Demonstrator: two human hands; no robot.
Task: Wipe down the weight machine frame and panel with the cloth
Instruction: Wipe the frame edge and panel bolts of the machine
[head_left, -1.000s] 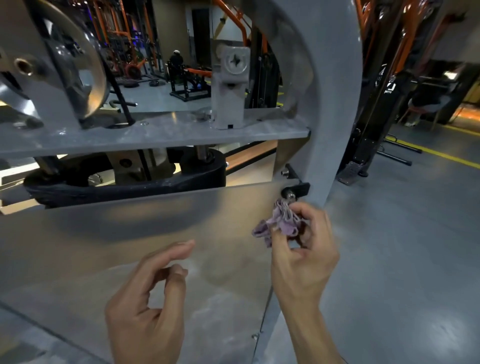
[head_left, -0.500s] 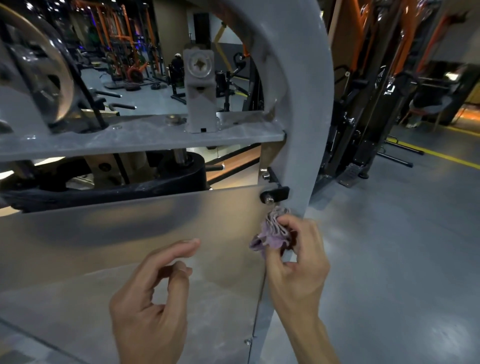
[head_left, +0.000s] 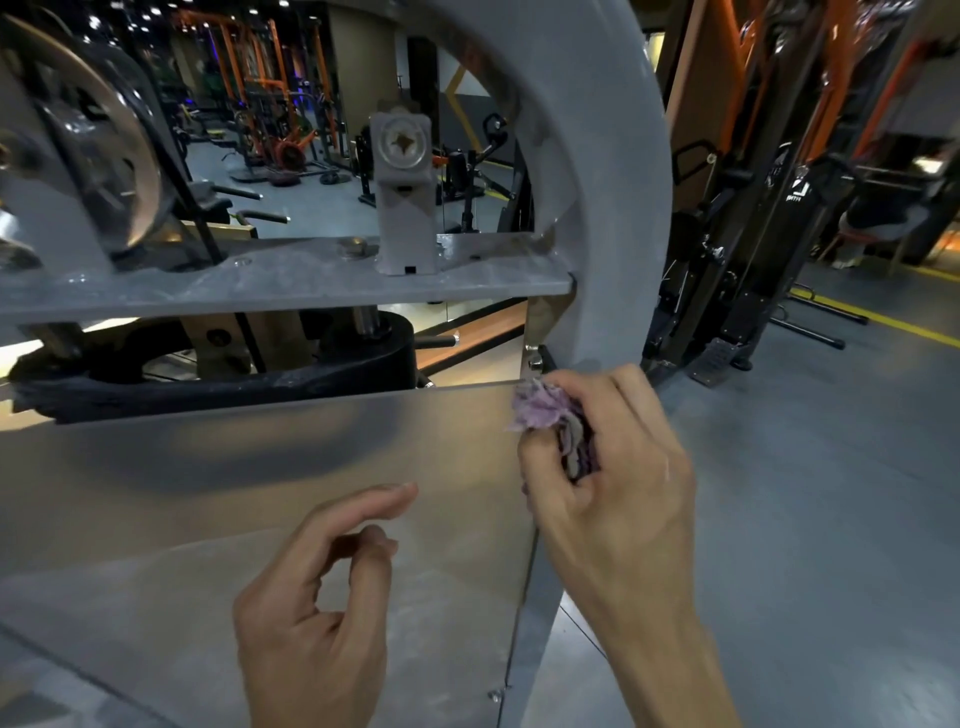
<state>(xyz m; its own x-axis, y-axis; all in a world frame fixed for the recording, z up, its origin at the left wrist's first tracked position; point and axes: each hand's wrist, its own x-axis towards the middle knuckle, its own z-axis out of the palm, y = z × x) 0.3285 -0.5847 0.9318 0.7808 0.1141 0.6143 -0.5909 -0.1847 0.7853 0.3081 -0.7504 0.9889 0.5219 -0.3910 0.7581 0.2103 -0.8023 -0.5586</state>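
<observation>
A curved grey frame (head_left: 613, 171) of the weight machine rises in front of me, with a flat silver panel (head_left: 208, 483) below it. My right hand (head_left: 618, 467) grips a bunched purple cloth (head_left: 543, 413) and holds it against the panel's upper right corner, where it meets the frame. The black bracket there is mostly hidden behind the cloth and fingers. My left hand (head_left: 327, 603) hovers in front of the panel, lower and to the left, fingers loosely curled and holding nothing.
A grey shelf plate (head_left: 291, 286) crosses the frame above the panel, carrying a grey block (head_left: 402, 192). A chrome wheel (head_left: 83, 150) sits upper left. Black and orange gym machines (head_left: 753, 218) stand to the right on a grey floor (head_left: 831, 493) with a yellow line.
My right hand with the cloth has shifted up to the panel's top right corner at the frame. The view has moved, the frame shifting left then right. My left hand stays hovering.
</observation>
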